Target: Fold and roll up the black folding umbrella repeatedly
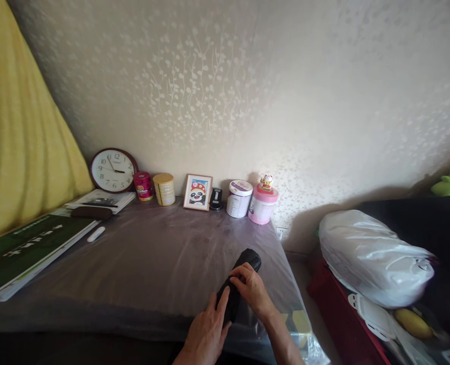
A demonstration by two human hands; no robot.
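Fingertips together, the right hand [252, 288] pinches at the black roll [234, 300]; the left hand [209, 327] holds its near part. Already compact, the roll is not yet released, near right on the table [152, 253]. Room stretches left; the right edge is close.

Dim, uneven light, soft shadows on the wall [316, 111], sheen on the tablecloth [152, 263], stretched edges.

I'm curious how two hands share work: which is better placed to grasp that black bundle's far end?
Probably the right hand: it touches the black bundle nearer that end, while the left hand rests closer to the near end.
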